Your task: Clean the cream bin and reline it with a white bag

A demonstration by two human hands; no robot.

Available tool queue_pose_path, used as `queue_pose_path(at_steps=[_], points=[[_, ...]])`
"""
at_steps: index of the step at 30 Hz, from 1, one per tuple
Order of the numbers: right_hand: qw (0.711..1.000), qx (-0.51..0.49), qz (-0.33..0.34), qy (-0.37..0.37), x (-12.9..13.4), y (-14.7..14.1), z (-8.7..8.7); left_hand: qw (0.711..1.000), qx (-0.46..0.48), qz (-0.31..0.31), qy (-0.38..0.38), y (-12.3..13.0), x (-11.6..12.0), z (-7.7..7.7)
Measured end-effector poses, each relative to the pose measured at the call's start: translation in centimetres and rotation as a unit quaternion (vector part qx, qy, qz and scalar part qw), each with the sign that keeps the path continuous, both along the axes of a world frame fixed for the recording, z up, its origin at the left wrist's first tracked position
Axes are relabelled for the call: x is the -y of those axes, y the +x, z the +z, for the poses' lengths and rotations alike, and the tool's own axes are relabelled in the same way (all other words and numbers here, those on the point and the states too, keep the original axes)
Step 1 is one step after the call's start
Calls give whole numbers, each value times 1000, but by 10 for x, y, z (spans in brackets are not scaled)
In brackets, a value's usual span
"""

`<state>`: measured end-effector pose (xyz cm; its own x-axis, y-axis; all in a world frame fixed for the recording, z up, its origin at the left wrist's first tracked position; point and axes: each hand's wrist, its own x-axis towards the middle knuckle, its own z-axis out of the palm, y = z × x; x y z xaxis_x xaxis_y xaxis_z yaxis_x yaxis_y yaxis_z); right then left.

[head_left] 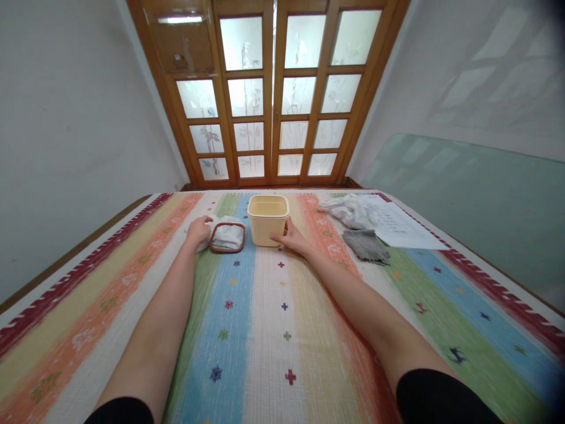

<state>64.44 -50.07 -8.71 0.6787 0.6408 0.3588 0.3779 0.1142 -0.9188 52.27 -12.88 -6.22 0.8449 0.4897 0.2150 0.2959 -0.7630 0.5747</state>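
Note:
A cream plastic tub (268, 228) with an open top stands upright on the table. My right hand (292, 237) grips its lower right side, thumb across the front and the other fingers mostly hidden behind. To the left of the tub lies a white crumpled bundle (228, 237), perhaps cloth or thin plastic, with a reddish-brown rounded-square rim (243, 240) around its front. My left hand (200, 231) is at the bundle's left side, its fingers bent over the white material and partly hidden.
A striped, patterned cloth (269, 330) covers the table. Toward the right lie a grey cloth (365, 245), a white crumpled cloth or bag (351, 211) and a printed paper sheet (406, 227). Wooden doors with glass panes (271, 94) stand beyond the far edge.

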Motion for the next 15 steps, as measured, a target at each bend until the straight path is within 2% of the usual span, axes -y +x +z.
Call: queue_pose_path(at_steps=[3,7,12,15], points=[[1000,13,-6,-10,1,-2,0,999,-44,-6,15,-23,-9,-5],[999,39,6,-17,5,-2,0,997,-57,-32,49,-47,-11,-7],[996,65,-7,-64,19,0,3,994,-73,-6,75,-67,-24,5],[993,72,-63,-68,26,5,6,996,-47,21,78,-71,-30,17]])
